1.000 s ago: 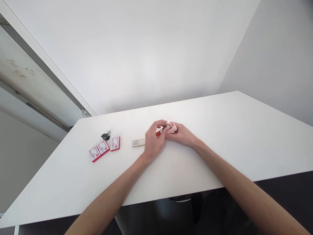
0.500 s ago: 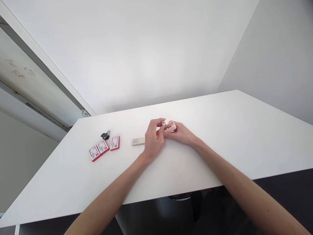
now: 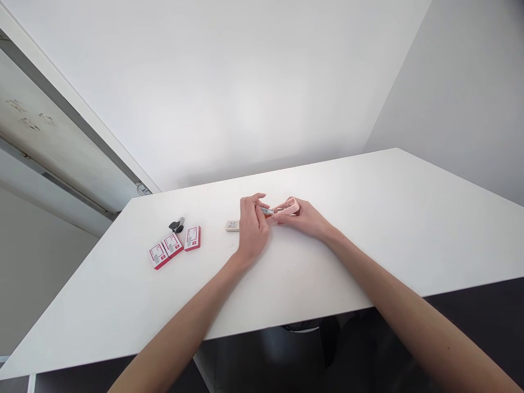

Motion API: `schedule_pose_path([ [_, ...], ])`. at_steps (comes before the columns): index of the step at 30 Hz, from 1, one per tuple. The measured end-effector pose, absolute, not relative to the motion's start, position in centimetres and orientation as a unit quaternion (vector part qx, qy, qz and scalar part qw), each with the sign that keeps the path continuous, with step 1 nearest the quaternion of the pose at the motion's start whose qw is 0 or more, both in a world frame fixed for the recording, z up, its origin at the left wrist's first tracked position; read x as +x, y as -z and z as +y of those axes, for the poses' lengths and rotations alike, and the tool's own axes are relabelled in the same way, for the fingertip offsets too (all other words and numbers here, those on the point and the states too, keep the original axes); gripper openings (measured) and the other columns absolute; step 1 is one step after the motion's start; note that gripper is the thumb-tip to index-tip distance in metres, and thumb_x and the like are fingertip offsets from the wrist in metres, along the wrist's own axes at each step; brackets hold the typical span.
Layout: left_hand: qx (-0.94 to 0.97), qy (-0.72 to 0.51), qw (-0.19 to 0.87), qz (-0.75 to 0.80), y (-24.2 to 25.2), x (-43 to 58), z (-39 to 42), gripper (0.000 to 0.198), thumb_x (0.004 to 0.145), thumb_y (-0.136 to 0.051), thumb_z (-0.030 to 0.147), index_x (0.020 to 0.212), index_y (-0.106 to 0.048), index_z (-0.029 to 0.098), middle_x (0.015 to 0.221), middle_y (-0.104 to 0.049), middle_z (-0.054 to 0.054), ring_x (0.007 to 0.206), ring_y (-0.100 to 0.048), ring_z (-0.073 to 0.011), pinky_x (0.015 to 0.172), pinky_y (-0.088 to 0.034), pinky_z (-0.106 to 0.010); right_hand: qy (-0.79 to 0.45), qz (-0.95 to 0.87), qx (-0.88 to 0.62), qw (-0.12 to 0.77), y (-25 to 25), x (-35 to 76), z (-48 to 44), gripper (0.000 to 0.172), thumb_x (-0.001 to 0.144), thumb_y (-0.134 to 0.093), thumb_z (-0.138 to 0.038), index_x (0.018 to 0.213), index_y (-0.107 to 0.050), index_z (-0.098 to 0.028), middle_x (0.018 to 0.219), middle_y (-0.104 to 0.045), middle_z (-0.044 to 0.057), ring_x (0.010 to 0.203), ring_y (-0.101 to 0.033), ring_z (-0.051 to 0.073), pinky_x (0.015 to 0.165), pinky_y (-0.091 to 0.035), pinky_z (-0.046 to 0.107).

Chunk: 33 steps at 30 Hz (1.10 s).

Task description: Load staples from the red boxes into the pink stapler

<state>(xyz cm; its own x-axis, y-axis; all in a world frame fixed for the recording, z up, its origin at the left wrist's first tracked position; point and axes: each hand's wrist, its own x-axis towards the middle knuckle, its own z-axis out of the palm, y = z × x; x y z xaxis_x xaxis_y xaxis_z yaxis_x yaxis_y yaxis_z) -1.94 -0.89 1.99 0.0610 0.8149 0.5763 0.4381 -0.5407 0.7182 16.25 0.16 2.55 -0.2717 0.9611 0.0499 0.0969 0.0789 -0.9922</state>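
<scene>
My right hand (image 3: 305, 217) grips a pale pink stapler (image 3: 291, 207) a little above the middle of the table, its hollow side facing up. Closed fingers of my left hand (image 3: 252, 224) hold the stapler's metal staple channel (image 3: 268, 211). A bit of orange shows below this metal part. From behind my left hand, to the left, sticks out a cream bar (image 3: 232, 225) with a patterned label; whether it joins the stapler I cannot tell.
On the left of the white table (image 3: 347, 196) lie a black staple remover (image 3: 177, 225) and three red-and-white boxes (image 3: 192, 238), (image 3: 173, 244), (image 3: 158, 255). A white wall (image 3: 245, 98) rises behind the table's far edge.
My left hand has shifted slightly left, and more of the metal channel and pink stapler shows. The cream bar has moved up and a little right. Boxes and staple remover stay put.
</scene>
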Motion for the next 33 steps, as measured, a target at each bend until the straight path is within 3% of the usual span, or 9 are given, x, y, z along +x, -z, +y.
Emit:
schedule_pose_path([
  [8, 0.714, -0.495, 0.169, 0.466, -1.7, -2.5, -0.4, 0.029, 0.105, -0.033, 0.015, 0.119, -0.057, 0.024, 0.116, -0.056, -0.008, 0.106, -0.061, -0.0176, 0.086, -0.058, -0.034, -0.514, -0.599, -0.428, 0.441, -2.2, 16.5, 0.3, 0.027, 0.078, -0.084, -0.045, 0.094, -0.075, -0.026, 0.122, -0.071, 0.006, 0.107, -0.070, 0.026, 0.092, -0.057, 0.041],
  [16, 0.715, -0.493, 0.151, 0.472, -1.6, -2.5, -0.2, 0.026, 0.105, -0.034, 0.016, 0.117, -0.056, 0.024, 0.116, -0.058, -0.009, 0.105, -0.062, -0.0189, 0.088, -0.056, -0.036, -0.524, -0.570, -0.429, 0.465, -2.1, 16.7, 0.5, 0.051, 0.075, -0.087, -0.039, 0.120, -0.064, -0.029, 0.118, -0.077, 0.005, 0.109, -0.072, 0.026, 0.097, -0.056, 0.044],
  [21, 0.715, -0.499, 0.131, 0.472, -2.0, -2.6, -0.3, 0.025, 0.106, -0.034, 0.017, 0.115, -0.056, 0.024, 0.115, -0.061, -0.008, 0.108, -0.061, -0.0201, 0.091, -0.053, -0.038, -0.508, -0.578, -0.444, 0.459, -2.0, 16.7, 0.6, 0.042, 0.079, -0.084, -0.047, 0.114, -0.068, -0.029, 0.120, -0.076, 0.005, 0.099, -0.073, 0.024, 0.084, -0.058, 0.041],
  [26, 0.717, -0.505, 0.103, 0.470, -2.4, -2.9, -0.2, 0.025, 0.105, -0.034, 0.015, 0.113, -0.056, 0.024, 0.114, -0.063, -0.008, 0.109, -0.062, -0.0204, 0.095, -0.051, -0.039, -0.466, -0.576, -0.472, 0.478, -1.3, 16.7, 1.1, 0.037, 0.089, -0.070, -0.061, 0.102, -0.070, -0.027, 0.105, -0.078, 0.007, 0.092, -0.073, 0.026, 0.065, -0.053, 0.036],
  [33, 0.744, -0.487, 0.014, 0.456, -3.0, -4.0, -0.4, 0.026, 0.104, -0.036, 0.014, 0.117, -0.056, 0.023, 0.116, -0.062, -0.009, 0.112, -0.059, -0.0216, 0.098, -0.048, -0.040, -0.355, -0.580, -0.528, 0.508, -0.6, 16.9, 1.4, 0.030, 0.096, -0.059, -0.050, 0.089, -0.070, -0.023, 0.097, -0.077, 0.005, 0.099, -0.072, 0.024, 0.087, -0.051, 0.036],
])
